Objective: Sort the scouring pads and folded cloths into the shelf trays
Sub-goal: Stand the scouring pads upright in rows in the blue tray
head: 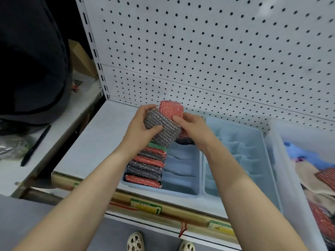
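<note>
While both hands (168,127) grip scouring pads (163,131), a clear bin (282,160) flanks the blue trays (233,142).

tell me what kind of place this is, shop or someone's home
Most likely a shop aisle or stockroom, not a home. A pegboard backs the metal shelf, price labels run along its front edge, and many like pads fill a blue tray.

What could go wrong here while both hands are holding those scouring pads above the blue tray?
The left hand grips a grey glittery scouring pad overlapping the red glittery pad held by the right hand; one might slip out. Lowering them could also disturb the upright row of pads in the blue divided plastic tray.
</note>
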Available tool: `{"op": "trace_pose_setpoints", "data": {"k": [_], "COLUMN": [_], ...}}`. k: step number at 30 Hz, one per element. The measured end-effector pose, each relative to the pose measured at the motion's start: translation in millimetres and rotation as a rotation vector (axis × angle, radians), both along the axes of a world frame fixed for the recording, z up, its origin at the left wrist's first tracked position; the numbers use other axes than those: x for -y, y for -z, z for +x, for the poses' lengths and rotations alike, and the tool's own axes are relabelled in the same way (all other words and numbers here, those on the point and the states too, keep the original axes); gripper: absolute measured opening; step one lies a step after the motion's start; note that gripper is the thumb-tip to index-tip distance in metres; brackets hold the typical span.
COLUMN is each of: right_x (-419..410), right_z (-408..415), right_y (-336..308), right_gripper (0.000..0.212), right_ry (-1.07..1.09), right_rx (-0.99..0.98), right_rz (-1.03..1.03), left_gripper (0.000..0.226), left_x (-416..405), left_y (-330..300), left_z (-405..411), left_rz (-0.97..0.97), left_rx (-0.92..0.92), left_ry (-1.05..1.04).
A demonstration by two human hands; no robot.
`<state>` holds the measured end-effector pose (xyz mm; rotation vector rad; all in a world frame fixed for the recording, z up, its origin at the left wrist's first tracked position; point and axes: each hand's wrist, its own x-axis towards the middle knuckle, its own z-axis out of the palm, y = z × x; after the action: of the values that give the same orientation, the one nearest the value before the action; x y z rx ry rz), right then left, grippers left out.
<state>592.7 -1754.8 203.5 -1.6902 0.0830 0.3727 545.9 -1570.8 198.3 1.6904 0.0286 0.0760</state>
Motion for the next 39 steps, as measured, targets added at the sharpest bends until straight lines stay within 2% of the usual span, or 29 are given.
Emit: {"op": "trace_pose_setpoints", "data": {"k": [2, 4, 7, 10, 14, 17, 19, 24, 28, 31, 33, 35, 37, 39], "right_x": [6, 22, 49, 54, 36, 20, 13, 12, 7, 7, 10, 9, 5, 3], "right_z": [-2, -3, -9, -19, -21, -19, -19, -14, -17, -13, -14, -21, -26, -25], "right_y": [-3, -3, -5, 1, 9, 22, 28, 32, 44, 42, 38, 29, 18, 12], "right_gripper": [0.016, 0.021, 0.025, 0.022, 0.022, 0.029, 0.026, 0.028, 0.025, 0.019, 0.02, 0.025, 0.029, 0.032], "right_ry": [0.059, 0.154, 0.078, -0.067, -0.102, -0.289, -0.323, -0.205, -0.4, -0.359, -0.231, -0.067, -0.064, -0.141], "right_rx": [-0.002, 0.109, 0.337, 0.525, 0.814, 0.733, 0.639, 0.673, 0.619, 0.609, 0.638, 0.629, 0.559, 0.448], "right_rz": [0.095, 0.051, -0.307, -0.715, -1.031, -1.317, -1.388, -1.359, -1.397, -1.377, -1.153, -0.775, -0.517, -0.408], "left_gripper": [0.046, 0.037, 0.03, 0.031, 0.021, 0.022, 0.023, 0.027, 0.025, 0.027, 0.026, 0.024, 0.026, 0.029], "left_x": [6, 4, -5, -9, -7, -10, -13, -14, -14, -16, -16, -15, -9, 1], "left_y": [0, 3, 11, 17, 23, 27, 27, 30, 31, 31, 27, 23, 16, 12], "left_z": [-2, -4, -6, -9, -12, -13, -13, -10, -9, -9, -8, -9, -10, -13], "left_rz": [0.05, 0.122, 0.154, 0.271, 0.427, 0.528, 0.582, 0.671, 0.683, 0.686, 0.654, 0.581, 0.496, 0.435], "left_rx": [0.008, 0.015, 0.003, 0.016, 0.028, 0.021, 0.02, 0.016, 0.004, 0.01, 0.004, 0.012, 0.041, 0.067], "left_ry": [-0.01, -0.102, -0.212, -0.208, -0.148, -0.146, -0.129, -0.107, -0.094, -0.088, -0.092, -0.104, -0.095, -0.045]}}
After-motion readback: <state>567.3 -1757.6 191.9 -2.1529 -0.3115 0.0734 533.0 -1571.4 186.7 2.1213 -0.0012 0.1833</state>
